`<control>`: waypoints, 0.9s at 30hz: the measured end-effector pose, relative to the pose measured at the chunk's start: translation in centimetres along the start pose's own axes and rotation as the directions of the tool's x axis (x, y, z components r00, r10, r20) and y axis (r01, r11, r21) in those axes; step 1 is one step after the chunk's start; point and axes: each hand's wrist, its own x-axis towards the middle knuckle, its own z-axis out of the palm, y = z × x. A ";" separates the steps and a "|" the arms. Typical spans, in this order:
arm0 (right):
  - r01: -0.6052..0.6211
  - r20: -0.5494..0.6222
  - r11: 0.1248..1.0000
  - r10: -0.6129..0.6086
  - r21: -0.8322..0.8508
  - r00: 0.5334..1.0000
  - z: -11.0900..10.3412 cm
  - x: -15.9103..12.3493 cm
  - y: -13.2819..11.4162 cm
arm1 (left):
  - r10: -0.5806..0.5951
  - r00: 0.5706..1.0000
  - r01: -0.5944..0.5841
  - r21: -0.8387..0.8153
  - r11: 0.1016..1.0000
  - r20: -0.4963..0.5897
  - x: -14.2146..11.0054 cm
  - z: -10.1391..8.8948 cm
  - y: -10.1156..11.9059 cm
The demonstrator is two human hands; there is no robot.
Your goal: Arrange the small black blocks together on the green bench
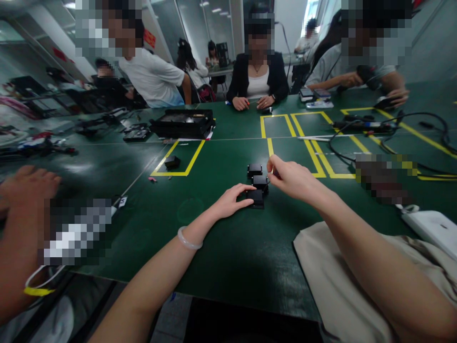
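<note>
Beige cloth [321,271] over bench's [221,257] near edge, right side. Three boxy, flat-topped black blocks [255,196] mid-bench, in line from near edge. Left grip [228,202] clamped on nearest; right grip [293,178] together on thin tool [266,186]. White tag [123,202] unreadable.

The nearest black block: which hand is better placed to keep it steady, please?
Left, I would judge. The left hand has its thumb and index fingertip at the nearest black block, while the right hand is beside the farther blocks, fingers pinched together.
</note>
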 end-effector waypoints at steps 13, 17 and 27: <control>0.029 -0.031 0.999 -0.031 -0.041 0.999 0.2 -0.3 -0.7 | 0.008 1.000 -0.008 0.002 1.000 0.004 0.0 0.0 0.0; 0.000 -0.026 0.992 -0.003 -0.124 1.000 0.2 -0.2 -0.9 | 0.007 1.000 -0.007 0.008 1.000 0.000 0.0 0.0 0.0; 0.009 -0.039 0.998 -0.011 -0.054 0.999 0.3 -0.2 -0.8 | 0.003 1.000 -0.003 -0.009 1.000 0.001 0.0 0.0 0.0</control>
